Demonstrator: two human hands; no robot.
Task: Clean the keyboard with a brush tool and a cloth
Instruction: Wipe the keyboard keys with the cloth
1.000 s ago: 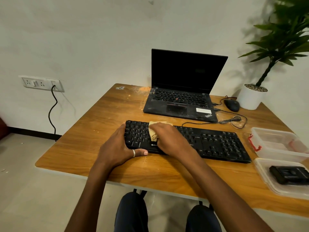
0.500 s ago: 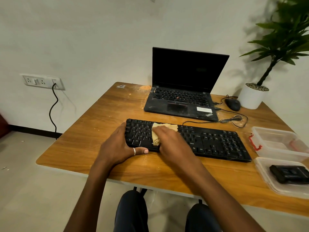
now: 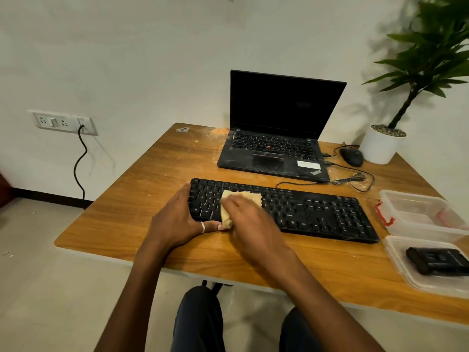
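Observation:
A long black keyboard [image 3: 317, 212] lies across the wooden table [image 3: 152, 179] in front of me. My left hand [image 3: 177, 219] grips its left end, thumb along the front edge, a ring on that thumb. My right hand [image 3: 243, 214] presses a crumpled beige cloth [image 3: 250, 196] onto the keys left of the keyboard's middle. The hand covers most of the cloth. I cannot pick out a brush tool with certainty.
An open black laptop [image 3: 274, 153] stands behind the keyboard, with a mouse [image 3: 351, 156], a coiled cable [image 3: 355, 180] and a white plant pot [image 3: 380, 146] to its right. Two clear plastic containers [image 3: 418, 212] sit at the right edge; the nearer one [image 3: 406, 273] holds a black object [image 3: 436, 260].
My right hand has slid the cloth slightly rightward and away from me over the keys, then stayed around the same spot. My left hand has kept its hold on the keyboard's left end.

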